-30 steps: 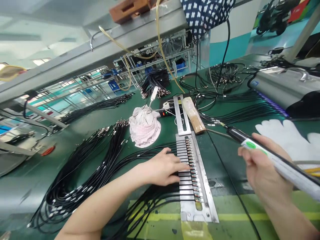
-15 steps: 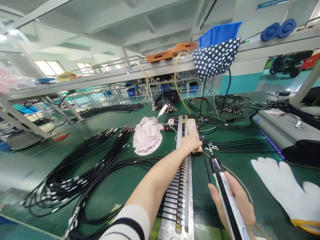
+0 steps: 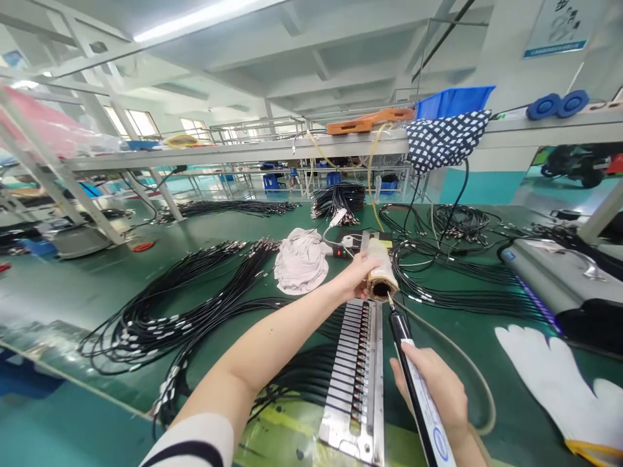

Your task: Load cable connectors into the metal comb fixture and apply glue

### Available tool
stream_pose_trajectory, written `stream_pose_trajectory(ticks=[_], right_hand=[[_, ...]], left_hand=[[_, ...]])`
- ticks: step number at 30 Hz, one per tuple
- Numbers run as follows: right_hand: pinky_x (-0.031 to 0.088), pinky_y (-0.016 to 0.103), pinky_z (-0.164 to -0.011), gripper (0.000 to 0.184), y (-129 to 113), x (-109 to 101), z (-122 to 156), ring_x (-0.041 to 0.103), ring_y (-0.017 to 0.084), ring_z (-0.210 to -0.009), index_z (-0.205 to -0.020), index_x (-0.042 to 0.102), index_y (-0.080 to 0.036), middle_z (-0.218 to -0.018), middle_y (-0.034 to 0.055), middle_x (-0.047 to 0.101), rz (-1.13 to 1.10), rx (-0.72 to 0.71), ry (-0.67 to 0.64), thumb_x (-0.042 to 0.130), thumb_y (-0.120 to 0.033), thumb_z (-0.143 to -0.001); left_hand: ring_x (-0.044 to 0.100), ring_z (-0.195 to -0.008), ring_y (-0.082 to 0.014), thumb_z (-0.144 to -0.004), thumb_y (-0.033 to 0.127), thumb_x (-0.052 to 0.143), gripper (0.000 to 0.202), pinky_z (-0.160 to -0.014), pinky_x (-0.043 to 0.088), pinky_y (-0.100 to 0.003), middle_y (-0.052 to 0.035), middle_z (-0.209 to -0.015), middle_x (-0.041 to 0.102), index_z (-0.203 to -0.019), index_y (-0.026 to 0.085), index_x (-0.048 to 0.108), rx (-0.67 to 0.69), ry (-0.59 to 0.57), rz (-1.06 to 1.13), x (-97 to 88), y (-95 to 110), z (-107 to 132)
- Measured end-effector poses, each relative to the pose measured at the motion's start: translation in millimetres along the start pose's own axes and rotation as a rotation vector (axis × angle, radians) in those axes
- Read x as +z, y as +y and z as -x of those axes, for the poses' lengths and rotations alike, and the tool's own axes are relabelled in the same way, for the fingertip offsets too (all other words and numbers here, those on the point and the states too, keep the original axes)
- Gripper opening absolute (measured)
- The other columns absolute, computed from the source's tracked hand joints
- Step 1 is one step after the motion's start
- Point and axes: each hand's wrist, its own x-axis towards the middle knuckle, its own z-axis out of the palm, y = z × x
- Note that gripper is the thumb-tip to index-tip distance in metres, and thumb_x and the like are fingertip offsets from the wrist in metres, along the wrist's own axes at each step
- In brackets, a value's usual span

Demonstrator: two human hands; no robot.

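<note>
My left hand [image 3: 357, 277] is stretched forward and closed round a tan, tape-wrapped block [image 3: 381, 272], lifted off the green bench. My right hand [image 3: 435, 392] grips a long pen-like soldering tool [image 3: 413, 383] with a black tip; that tip touches the near end of the block. Below them lies a metal fixture [image 3: 357, 373] holding a row of black cable ends with connectors. The cables [image 3: 195, 305] fan out to the left across the bench.
A crumpled pink cloth [image 3: 300, 261] lies left of the block. White gloves [image 3: 559, 379] rest at the right, near a grey machine [image 3: 549, 275]. More cable coils [image 3: 438, 259] lie behind. A shelf overhead carries a blue bin [image 3: 452, 102] and a checked cloth [image 3: 445, 139].
My left hand left the fixture, reached forward and picked up the tan block. My right hand swung the tool in until its tip met the block.
</note>
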Motion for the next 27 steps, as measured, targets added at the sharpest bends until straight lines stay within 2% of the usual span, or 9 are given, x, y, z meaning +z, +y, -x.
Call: stream_pose_trajectory(ticks=[2,6,10,13,18,23,27], right_hand=[[0.041,0.024,-0.056,0.041,3,2,1,0.052,0.011,-0.058,-0.117,0.052,-0.015,-0.07,-0.0006,0.056,-0.036,-0.063,-0.048,0.064,-0.012,-0.079],[0.037,0.027,-0.059,0.04,10,3,-1,0.047,0.013,-0.062,-0.123,0.049,-0.014,-0.071,0.002,0.053,0.006,-0.133,-0.227,0.056,-0.01,-0.083],[0.032,0.028,-0.06,0.036,30,4,-9,0.041,0.013,-0.058,-0.122,0.047,-0.012,-0.065,0.0,0.049,0.177,-0.283,-0.322,0.052,-0.011,-0.086],[0.03,0.029,-0.06,0.03,55,6,-14,0.039,0.012,-0.055,-0.119,0.048,-0.012,-0.062,-0.0014,0.049,0.293,-0.368,-0.396,0.047,-0.011,-0.089],[0.025,0.031,-0.058,0.025,84,15,-15,0.04,0.012,-0.052,-0.108,0.055,-0.013,-0.063,0.0005,0.052,0.438,-0.375,-0.523,0.042,-0.006,-0.088],[0.024,0.031,-0.06,0.024,95,30,-10,0.044,0.011,-0.052,-0.104,0.055,-0.018,-0.067,0.0003,0.056,0.517,-0.359,-0.627,0.047,-0.007,-0.084],[0.025,0.031,-0.061,0.026,111,41,-6,0.048,0.012,-0.055,-0.107,0.052,-0.02,-0.072,0.0002,0.058,0.519,-0.342,-0.662,0.049,-0.009,-0.084]], left_hand=[[0.039,-0.036,-0.0073,-0.08,0.047,0.055,0.072,-0.037,0.03,-0.02,0.0054,-0.061,0.048,-0.139,0.025,0.02,0.014,-0.021,-0.029,0.7,-5,12],[0.038,-0.034,-0.0067,-0.079,0.044,0.06,0.084,-0.038,0.032,-0.02,0.0054,-0.058,0.05,-0.143,0.022,0.01,0.073,-0.027,-0.119,2.1,-10,31],[0.04,-0.035,-0.0069,-0.079,0.046,0.059,0.088,-0.039,0.036,-0.021,0.0034,-0.064,0.054,-0.144,0.025,0.004,0.147,0.001,-0.274,7.6,-11,32],[0.043,-0.036,-0.0078,-0.08,0.049,0.055,0.086,-0.039,0.039,-0.023,0.0003,-0.072,0.057,-0.144,0.027,0.003,0.182,0.038,-0.389,16.7,-12,16],[0.045,-0.037,-0.0094,-0.08,0.048,0.053,0.087,-0.039,0.039,-0.023,-0.0034,-0.078,0.06,-0.144,0.024,0.0,0.165,0.062,-0.473,30.3,-23,-20],[0.049,-0.039,-0.0131,-0.082,0.045,0.05,0.084,-0.04,0.043,-0.025,-0.0035,-0.072,0.061,-0.144,0.019,0.0,0.136,0.054,-0.597,28.7,-39,-50],[0.052,-0.041,-0.0147,-0.082,0.044,0.05,0.082,-0.043,0.045,-0.026,-0.0033,-0.07,0.062,-0.144,0.019,0.003,0.139,0.034,-0.702,26.9,-42,-74]])
